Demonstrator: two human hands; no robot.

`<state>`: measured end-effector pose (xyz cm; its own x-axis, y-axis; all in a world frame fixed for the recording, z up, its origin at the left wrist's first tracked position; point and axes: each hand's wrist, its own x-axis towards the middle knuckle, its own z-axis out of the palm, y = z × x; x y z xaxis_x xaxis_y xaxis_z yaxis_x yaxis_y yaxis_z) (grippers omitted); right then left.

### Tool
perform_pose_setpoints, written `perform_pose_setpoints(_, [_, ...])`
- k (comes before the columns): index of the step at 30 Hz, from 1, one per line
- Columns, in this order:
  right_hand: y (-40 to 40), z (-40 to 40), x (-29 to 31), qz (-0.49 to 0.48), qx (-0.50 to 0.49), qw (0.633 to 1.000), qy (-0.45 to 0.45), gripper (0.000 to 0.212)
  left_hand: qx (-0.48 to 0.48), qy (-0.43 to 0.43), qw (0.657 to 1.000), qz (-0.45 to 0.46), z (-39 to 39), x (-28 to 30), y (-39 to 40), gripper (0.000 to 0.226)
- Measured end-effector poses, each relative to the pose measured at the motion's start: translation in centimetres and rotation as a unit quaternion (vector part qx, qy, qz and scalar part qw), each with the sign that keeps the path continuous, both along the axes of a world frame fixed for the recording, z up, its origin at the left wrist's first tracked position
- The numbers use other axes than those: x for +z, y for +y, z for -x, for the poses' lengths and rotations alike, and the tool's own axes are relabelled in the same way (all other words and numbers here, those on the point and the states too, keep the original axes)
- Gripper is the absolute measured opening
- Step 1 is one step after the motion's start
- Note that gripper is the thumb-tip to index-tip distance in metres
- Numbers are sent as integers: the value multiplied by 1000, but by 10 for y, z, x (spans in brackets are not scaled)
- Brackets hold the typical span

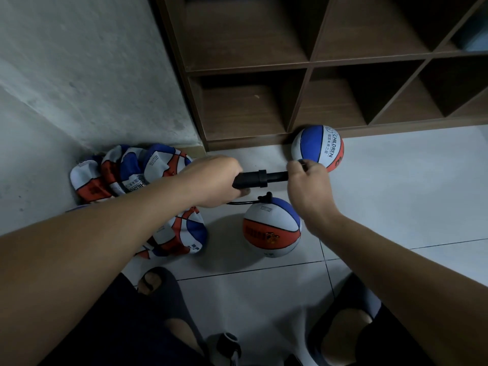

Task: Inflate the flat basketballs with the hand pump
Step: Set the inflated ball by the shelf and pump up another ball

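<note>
A black hand pump point(260, 178) lies level above the floor between my hands. My left hand point(215, 182) grips its barrel, and my right hand point(306, 186) holds the handle end. A thin black hose point(244, 202) runs from the pump to the valve on top of a round red, white and blue basketball point(272, 228) on the tiles below. A second round ball point(318, 147) rests against the foot of the shelf. Several flat, crumpled balls point(126, 173) are heaped at the left by the wall, with one more flat ball point(182, 240) under my left forearm.
A dark wooden cubby shelf point(306, 67) stands ahead, its compartments bare. A grey concrete wall point(79, 75) closes the left side. My feet in dark slippers point(158, 286) are on the white tiles, and a small dark object point(228, 344) lies between them.
</note>
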<state>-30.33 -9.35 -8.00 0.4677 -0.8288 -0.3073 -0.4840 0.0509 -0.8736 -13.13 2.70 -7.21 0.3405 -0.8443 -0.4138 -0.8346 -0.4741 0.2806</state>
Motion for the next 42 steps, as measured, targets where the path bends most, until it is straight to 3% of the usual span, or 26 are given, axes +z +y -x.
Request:
perform_pose_setpoints(7, [8, -7, 7, 19, 75, 997, 29, 30, 23, 53, 998, 9, 16, -2, -5, 36])
perform_pose_setpoints(14, [0, -4, 5, 26, 79, 996, 33, 29, 26, 35, 999, 6, 16, 3, -7, 36])
perform_pose_setpoints(18, [-19, 6, 8, 12, 27, 998, 53, 28, 24, 37, 999, -3, 10, -2, -1, 35])
perform_pose_setpoints(22, [-47, 18, 11, -31, -71, 996, 50, 12, 27, 28, 999, -6, -4, -5, 7, 37])
perform_pose_setpoints(26, [-43, 17, 8, -26, -86, 995, 44, 13, 18, 0, 1000, -6, -7, -3, 8, 33])
perform_pose_setpoints(34, [-2, -1, 4, 11, 14, 999, 37, 30, 30, 9, 999, 24, 18, -1, 1, 36])
perform_pose_setpoints(42, [9, -6, 7, -3, 65, 997, 36, 28, 23, 8, 999, 30, 22, -2, -1, 34])
